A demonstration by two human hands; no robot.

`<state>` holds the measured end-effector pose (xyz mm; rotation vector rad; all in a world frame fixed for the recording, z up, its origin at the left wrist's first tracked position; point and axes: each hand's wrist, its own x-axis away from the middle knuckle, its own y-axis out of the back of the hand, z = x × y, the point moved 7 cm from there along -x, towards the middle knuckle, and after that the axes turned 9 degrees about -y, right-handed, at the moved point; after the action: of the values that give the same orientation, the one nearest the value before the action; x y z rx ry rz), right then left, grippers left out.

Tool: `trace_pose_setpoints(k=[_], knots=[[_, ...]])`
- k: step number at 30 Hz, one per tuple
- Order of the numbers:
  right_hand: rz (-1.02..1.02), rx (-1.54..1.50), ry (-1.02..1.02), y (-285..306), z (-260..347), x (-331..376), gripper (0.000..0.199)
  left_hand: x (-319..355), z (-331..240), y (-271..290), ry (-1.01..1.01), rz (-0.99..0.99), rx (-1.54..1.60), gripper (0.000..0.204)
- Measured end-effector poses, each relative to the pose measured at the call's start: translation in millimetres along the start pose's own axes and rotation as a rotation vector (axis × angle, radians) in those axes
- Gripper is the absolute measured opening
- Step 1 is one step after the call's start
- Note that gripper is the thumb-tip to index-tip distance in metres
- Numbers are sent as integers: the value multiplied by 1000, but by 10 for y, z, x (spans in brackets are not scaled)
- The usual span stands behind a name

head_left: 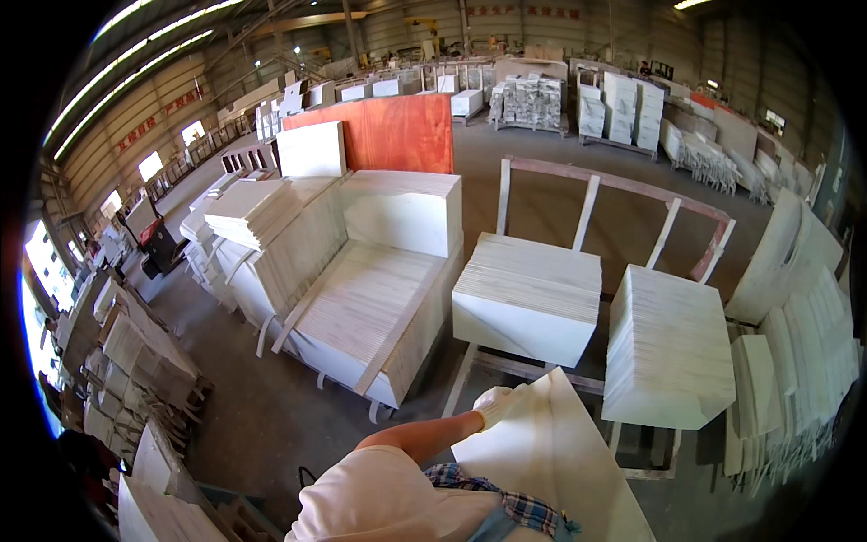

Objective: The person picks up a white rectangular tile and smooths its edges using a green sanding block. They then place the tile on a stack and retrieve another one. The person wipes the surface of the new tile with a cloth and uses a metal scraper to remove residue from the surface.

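My left hand (498,404), in a pale work glove, is closed on the far left edge of a large white stone slab (564,447). The slab is tilted close in front of my body, with a faint brownish band across its face. Its lower part runs out of the picture. My right hand does not show. Just beyond the slab, a stack of white stone slabs (528,294) stands on edge on a metal frame rack (587,212), with a second stack of slabs (668,348) to its right.
To the left stands a big block of packed slabs (361,312) with straps, backed by a reddish-orange board (388,131). Thin offcut slabs (804,361) lean at the right. More slabs (144,348) line the left side. Wrapped pallets (528,101) stand farther back on the workshop floor.
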<state>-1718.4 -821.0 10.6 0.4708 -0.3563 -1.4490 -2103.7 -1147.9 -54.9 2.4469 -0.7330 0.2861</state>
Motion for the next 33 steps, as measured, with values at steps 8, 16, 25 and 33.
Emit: trace_pose_setpoints(k=[8, 16, 25, 33], knots=[[-90, -1, -48, 742, -568, -533, 37, -209, -955, -1317, -145, 184, -128, 72], [-203, 63, -100, 1434, -1057, -1126, 39, -757, -1630, -3089, -285, 287, -14, 75], [-492, 113, -283, 2769, -1838, -1231, 41, -441, -3078, -4807, -480, 487, -248, 71], [-980, 128, -566, 4464, -3265, 511, 43, 0, -3180, -6709, -935, 627, -612, 60]])
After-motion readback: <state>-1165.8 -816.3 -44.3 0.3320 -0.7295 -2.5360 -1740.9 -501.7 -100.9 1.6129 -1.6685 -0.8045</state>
